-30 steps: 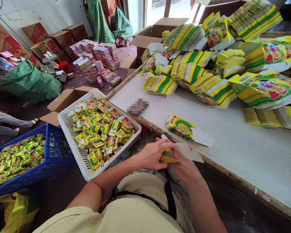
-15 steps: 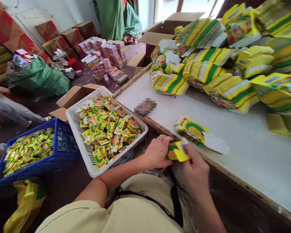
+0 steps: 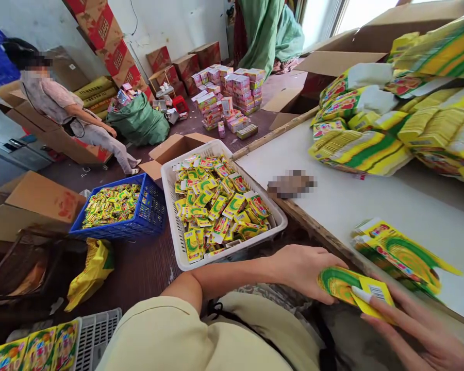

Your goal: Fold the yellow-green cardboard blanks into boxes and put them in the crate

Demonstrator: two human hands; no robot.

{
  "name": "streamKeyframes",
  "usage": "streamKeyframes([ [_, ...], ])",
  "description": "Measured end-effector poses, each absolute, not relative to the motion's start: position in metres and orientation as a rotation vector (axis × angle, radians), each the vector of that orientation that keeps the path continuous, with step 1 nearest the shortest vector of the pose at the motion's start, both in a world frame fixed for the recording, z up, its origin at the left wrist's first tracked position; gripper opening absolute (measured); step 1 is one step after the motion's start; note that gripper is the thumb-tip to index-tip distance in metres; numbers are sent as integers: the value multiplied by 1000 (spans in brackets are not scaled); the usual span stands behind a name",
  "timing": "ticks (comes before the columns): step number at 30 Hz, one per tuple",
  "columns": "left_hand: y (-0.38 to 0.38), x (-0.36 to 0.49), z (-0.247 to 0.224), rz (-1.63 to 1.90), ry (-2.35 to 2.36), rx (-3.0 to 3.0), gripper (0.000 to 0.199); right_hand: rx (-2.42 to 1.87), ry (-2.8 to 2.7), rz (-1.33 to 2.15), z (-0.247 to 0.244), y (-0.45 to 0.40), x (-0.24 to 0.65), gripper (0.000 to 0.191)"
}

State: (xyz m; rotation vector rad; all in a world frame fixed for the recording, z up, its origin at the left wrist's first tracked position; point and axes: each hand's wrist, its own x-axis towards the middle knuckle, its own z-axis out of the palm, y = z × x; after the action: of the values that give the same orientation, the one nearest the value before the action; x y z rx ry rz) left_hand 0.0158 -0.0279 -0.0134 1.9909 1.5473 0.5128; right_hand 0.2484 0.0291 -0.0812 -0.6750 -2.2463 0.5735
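My left hand point(image 3: 303, 270) grips one end of a small yellow and green carton point(image 3: 340, 282), held over my lap beside the table edge. On its other end, the fingers of my right hand point(image 3: 421, 322) close around the barcoded flap. A white patch shows at one of those fingers; I cannot tell whether it is a finger cover or part of the carton. Near my right hand, a stack of flattened cartons point(image 3: 404, 252) lies on the white tabletop point(image 3: 328, 206). To the left stands a white basket point(image 3: 174, 226) full of small yellow cartons point(image 3: 216, 206).
Bundles of flat cartons point(image 3: 359, 152) are piled at the table's far side. A blue crate point(image 3: 150, 206) of small packets stands left of the basket, with a yellow bag point(image 3: 88, 275) before it. Another person point(image 3: 58, 98) stands at the back left, near a green sack point(image 3: 143, 121).
My view has swung left, so things appear further right and the other person comes into sight. Both hands stay on the carton, whose printed face now shows more.
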Motion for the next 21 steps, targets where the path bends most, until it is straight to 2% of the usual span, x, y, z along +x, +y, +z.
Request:
streamKeyframes([
  [4,-28,16,-12,512,1557,2001,61,-883,-2066,585,-67,18,231,15],
  [12,-27,12,-2,529,1587,1961,62,-927,-1988,743,-49,15,212,19],
  [15,-26,14,1,570,1589,1961,63,-1007,-1906,683,-46,12,211,29],
  [19,-26,14,0,573,1603,2021,63,-1233,-1818,766,-54,6,209,51],
  [21,-27,13,-1,569,1606,2044,64,-1218,-1774,790,-61,6,205,49],
])
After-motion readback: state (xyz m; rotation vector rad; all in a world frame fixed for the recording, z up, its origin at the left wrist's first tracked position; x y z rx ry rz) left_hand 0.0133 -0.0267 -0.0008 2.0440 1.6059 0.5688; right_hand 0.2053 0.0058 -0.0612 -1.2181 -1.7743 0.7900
